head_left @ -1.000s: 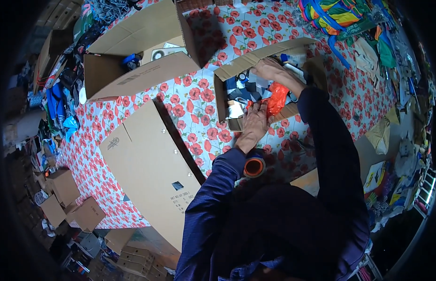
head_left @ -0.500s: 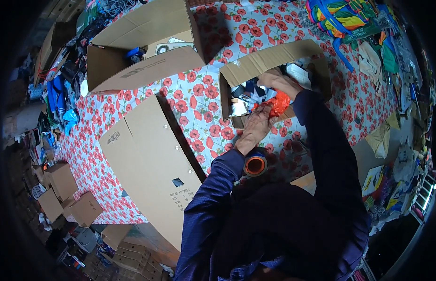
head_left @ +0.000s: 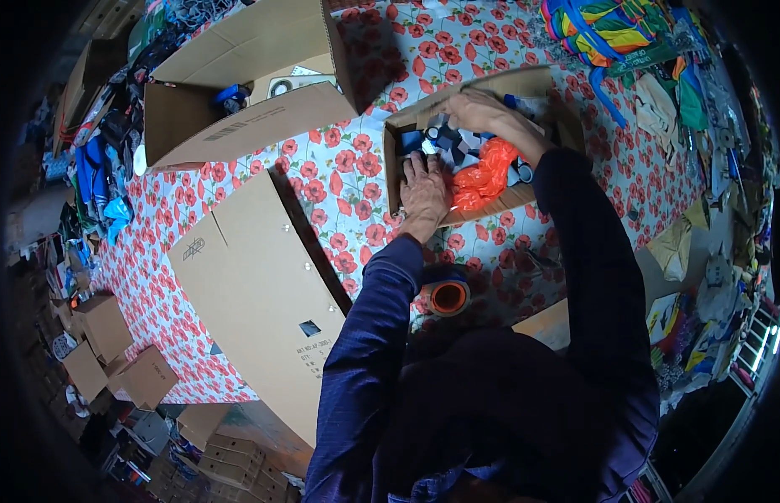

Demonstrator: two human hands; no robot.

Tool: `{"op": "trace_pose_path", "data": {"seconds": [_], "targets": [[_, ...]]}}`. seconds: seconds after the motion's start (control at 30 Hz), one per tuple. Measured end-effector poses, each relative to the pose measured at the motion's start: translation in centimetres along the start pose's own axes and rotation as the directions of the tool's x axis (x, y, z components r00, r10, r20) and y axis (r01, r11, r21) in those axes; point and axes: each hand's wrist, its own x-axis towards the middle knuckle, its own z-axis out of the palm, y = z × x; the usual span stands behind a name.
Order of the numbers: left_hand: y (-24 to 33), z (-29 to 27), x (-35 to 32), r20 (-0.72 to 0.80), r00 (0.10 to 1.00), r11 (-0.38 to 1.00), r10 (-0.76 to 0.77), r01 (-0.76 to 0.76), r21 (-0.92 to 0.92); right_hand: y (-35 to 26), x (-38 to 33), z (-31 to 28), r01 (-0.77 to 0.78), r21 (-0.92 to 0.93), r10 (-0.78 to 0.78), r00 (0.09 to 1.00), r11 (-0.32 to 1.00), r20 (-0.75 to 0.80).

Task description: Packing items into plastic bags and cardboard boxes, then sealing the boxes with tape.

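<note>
A small open cardboard box (head_left: 395,159) sits on the poppy-print tablecloth (head_left: 348,180) in front of me, filled with dark and white packed items and an orange plastic bag (head_left: 484,176). My left hand (head_left: 425,186) lies flat, palm down, on the contents at the box's near left side. My right hand (head_left: 482,113) reaches over the far side of the box, fingers curled at its back flap (head_left: 507,82); whether it grips the flap is unclear. An orange tape roll (head_left: 448,296) stands on the table close to my chest.
A large flattened carton (head_left: 256,293) lies at my left on the table. A big open carton (head_left: 239,92) with items inside stands at the far left. Colourful bags and clothes (head_left: 608,33) pile at the far right. Small boxes (head_left: 113,352) sit on the floor.
The left hand moved forward from the box's near edge onto its contents. The right hand shifted from the orange bag to the far flap.
</note>
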Motion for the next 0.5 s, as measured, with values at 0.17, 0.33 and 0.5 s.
{"op": "trace_pose_path", "data": {"seconds": [0.17,0.33,0.5], "targets": [[0.5,2.0,-0.5,-0.155,0.986,0.994,0.059,-0.072,-0.081,-2.4,-2.3,1.9,0.013,-0.124,-0.004,0.997,0.992,0.071],[3.7,-0.5,-2.1,-0.032,0.988,0.923,0.150,-0.152,-0.352,-2.6,-3.3,2.6,0.047,-0.140,-0.046,0.999,0.989,0.008],[5.3,-0.7,-3.1,-0.045,0.977,0.854,0.207,-0.203,-0.480,-2.0,-2.4,3.2,0.148,-0.157,-0.150,0.989,0.976,0.001]]}}
